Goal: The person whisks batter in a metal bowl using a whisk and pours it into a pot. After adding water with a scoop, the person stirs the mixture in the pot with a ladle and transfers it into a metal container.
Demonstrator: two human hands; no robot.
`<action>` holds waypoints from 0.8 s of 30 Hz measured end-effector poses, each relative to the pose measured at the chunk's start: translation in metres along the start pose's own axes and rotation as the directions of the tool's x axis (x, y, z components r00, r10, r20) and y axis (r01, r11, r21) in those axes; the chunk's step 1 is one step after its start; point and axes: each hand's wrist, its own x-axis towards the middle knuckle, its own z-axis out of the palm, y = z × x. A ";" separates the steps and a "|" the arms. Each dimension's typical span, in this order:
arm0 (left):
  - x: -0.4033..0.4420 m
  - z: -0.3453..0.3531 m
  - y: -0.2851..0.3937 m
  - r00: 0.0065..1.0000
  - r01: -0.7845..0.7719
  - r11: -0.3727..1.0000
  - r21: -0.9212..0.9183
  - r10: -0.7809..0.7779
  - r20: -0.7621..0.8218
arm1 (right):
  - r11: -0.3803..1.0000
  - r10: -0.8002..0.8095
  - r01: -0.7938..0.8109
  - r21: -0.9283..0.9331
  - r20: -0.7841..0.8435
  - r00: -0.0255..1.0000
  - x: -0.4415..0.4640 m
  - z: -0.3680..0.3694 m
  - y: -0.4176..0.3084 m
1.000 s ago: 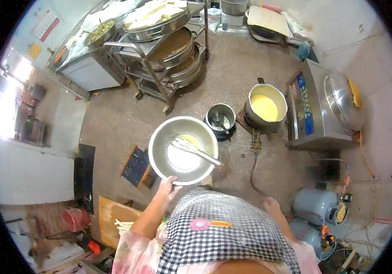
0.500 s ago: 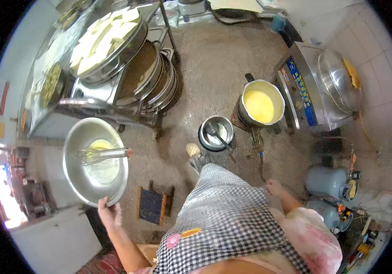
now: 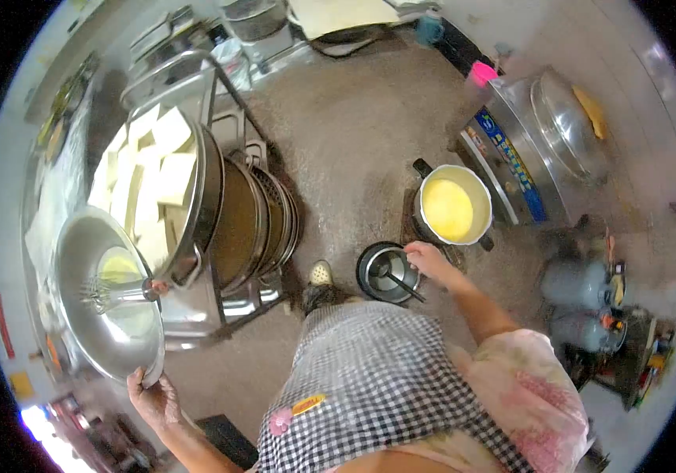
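My left hand (image 3: 154, 396) grips the lower rim of a wide steel mixing bowl (image 3: 105, 347), which is tipped so its inside faces me. Inside the bowl are a wire whisk (image 3: 121, 294) and some pale yellow liquid (image 3: 121, 266). On the floor side, my right hand (image 3: 430, 264) reaches down with its fingers closed at the rim of a small metal pot (image 3: 409, 277). A dark-handled ladle (image 3: 401, 285) leans inside this pot. Beside the right hand stands a larger pot (image 3: 476, 189) holding yellow liquid (image 3: 447, 210).
At left, a metal rack (image 3: 232, 319) carries a large pan (image 3: 210, 197) heaped with white blocks (image 3: 145, 169), with round trays below. A steel appliance (image 3: 503, 169) stands at right, near gas cylinders (image 3: 578, 284). A dark stool (image 3: 226, 441) is low at left.
My right hand has moved forward from beside my apron to the small pot's rim. The mixing bowl in my left hand has shifted left, close to the rack, as the view turned.
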 end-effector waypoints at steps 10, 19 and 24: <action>0.154 0.205 -0.012 0.965 0.104 0.981 0.163 -0.139 0.223 | 0.776 0.323 -0.239 -0.584 0.042 0.945 -0.002 -0.003 0.076; 0.223 0.424 -0.142 0.878 0.210 0.946 0.246 -0.294 0.379 | 0.786 0.586 -0.616 -0.053 -0.252 0.770 0.081 -0.069 0.093; 0.247 0.537 -0.226 0.764 0.401 0.887 0.229 -0.461 0.451 | 0.891 0.323 -0.409 -0.198 -0.356 0.877 0.224 -0.180 0.087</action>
